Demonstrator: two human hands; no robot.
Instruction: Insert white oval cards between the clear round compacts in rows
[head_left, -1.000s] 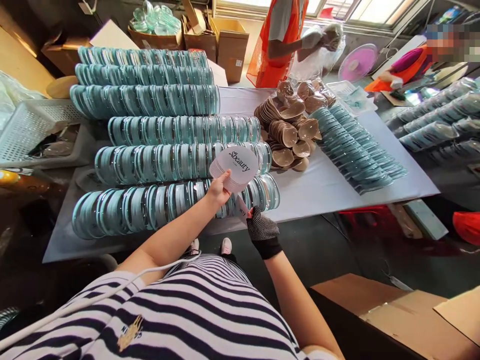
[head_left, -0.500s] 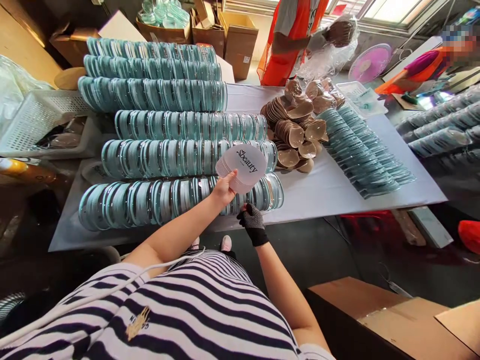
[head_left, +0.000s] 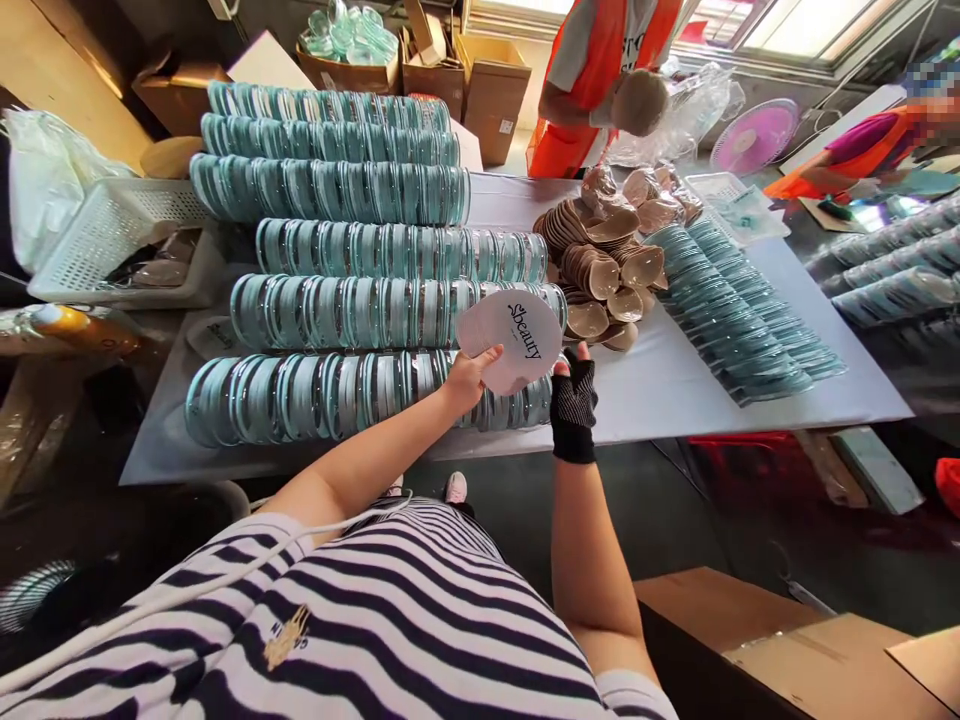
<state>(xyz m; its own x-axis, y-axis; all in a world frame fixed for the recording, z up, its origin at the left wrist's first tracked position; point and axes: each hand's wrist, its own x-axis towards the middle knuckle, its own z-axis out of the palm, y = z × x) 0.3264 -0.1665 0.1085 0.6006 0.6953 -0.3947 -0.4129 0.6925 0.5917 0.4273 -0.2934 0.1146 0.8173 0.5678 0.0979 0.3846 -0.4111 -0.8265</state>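
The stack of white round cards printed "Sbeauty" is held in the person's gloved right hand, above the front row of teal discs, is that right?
Not quite: the head view shows the bare left hand holding the stack of white cards; the gloved right hand only touches its edge.

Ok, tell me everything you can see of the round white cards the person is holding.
The cards are a fanned stack of round, white, paper-like discs; the top one bears dark script reading "Sbeauty". The left hand grips the stack's lower left edge, and the gloved right hand touches its right edge. The stack is held tilted above the table's front edge, in front of the nearest row of teal-rimmed cases.
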